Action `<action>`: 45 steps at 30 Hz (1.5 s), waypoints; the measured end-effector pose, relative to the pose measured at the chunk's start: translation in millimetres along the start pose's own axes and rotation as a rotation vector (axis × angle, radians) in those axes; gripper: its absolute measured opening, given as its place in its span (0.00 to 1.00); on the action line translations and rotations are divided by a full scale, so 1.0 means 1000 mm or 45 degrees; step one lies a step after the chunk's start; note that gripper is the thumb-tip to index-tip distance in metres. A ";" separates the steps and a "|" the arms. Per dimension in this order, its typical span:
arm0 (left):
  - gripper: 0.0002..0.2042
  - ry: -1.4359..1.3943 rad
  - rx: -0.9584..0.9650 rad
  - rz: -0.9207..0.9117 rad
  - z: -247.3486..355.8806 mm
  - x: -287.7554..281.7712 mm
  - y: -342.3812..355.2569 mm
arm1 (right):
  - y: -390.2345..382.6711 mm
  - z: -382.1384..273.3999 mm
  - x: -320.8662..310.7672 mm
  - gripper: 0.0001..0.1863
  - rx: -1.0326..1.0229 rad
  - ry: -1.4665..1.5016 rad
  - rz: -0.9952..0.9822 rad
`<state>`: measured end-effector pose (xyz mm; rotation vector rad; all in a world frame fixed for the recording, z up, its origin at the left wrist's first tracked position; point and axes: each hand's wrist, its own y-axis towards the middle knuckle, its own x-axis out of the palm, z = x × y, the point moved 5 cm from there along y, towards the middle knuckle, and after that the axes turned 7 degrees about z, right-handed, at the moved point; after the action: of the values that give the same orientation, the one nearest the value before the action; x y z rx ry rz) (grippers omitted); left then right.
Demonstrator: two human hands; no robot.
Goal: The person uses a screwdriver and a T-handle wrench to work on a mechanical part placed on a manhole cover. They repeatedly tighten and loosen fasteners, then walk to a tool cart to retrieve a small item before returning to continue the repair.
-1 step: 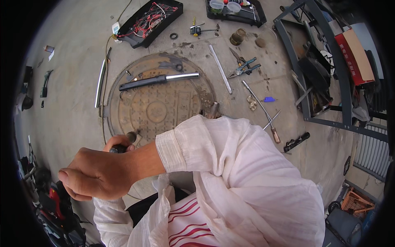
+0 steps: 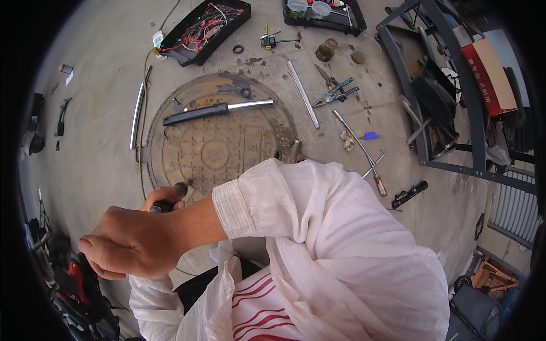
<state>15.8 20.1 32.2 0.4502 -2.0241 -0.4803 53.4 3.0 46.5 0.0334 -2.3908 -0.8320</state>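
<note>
My right forearm, in a white sleeve, crosses to the left. My right hand is closed in a fist; whatever it may hold is hidden. Just beyond it my left hand, mostly covered by the right, wraps round a dark cylindrical part. That part's brownish end pokes out over the edge of a round manhole cover. On the cover lies a black tube with a chrome rod, apart from both hands. A short metal cylinder stands at the cover's right edge.
Silver tubes lie on either side of the cover. To the right are pliers, a screwdriver and a dark metal frame. A black tray of wires and a second black tray sit at the back.
</note>
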 end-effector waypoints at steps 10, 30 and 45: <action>0.21 0.010 -0.019 0.090 0.006 -0.006 -0.004 | -0.002 -0.007 0.005 0.30 -0.001 0.010 -0.044; 0.22 0.034 -0.090 0.123 0.011 -0.009 0.004 | 0.007 0.006 0.000 0.30 0.045 -0.062 -0.093; 0.22 -0.008 -0.126 0.102 0.007 -0.010 0.006 | 0.017 0.008 -0.008 0.30 0.005 0.055 0.025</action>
<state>13.1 31.6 24.7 0.3064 -2.0060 -0.5303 58.6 23.1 47.5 0.0293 -2.3489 -0.8094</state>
